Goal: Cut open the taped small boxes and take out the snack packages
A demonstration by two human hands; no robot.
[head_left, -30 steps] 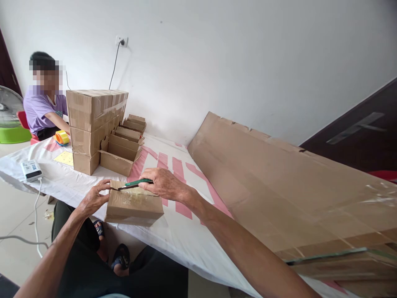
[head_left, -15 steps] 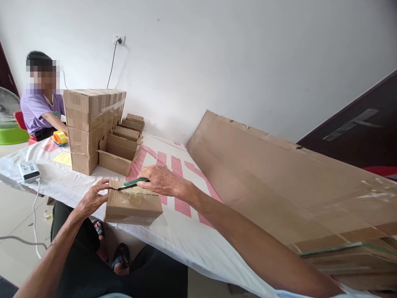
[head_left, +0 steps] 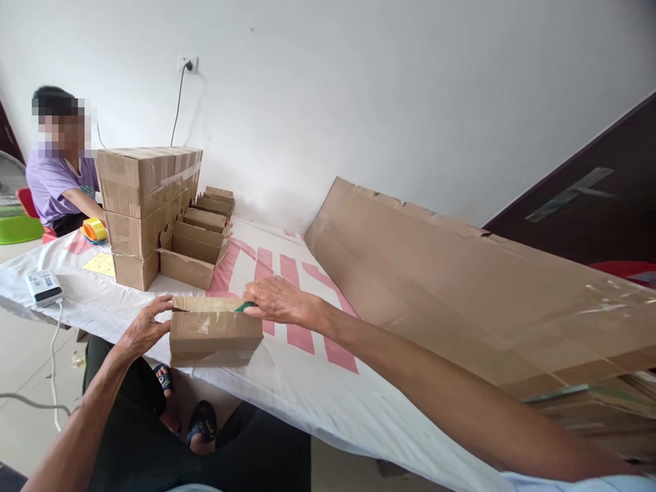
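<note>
Item, one small carton (head_left: 215, 333): on the cloth-covered desk (head_left: 307, 393), at its near edge directly before me, a dark gap showing at the top left. Item, my left hand (head_left: 145, 329): forearm rising steeply from the lower left, fingers and thumb parted, touching the carton's left end; whether this grip pinches, I cannot tell. Item, my right hand (head_left: 277, 298): forearm reaching long and low from the lower right, back of the hand uppermost, grip closed around a green tool (head_left: 244, 307) above the carton's far right, mostly hidden from me. Beyond: stacked boxes (head_left: 121, 236), one open box (head_left: 187, 268) beside them.
</note>
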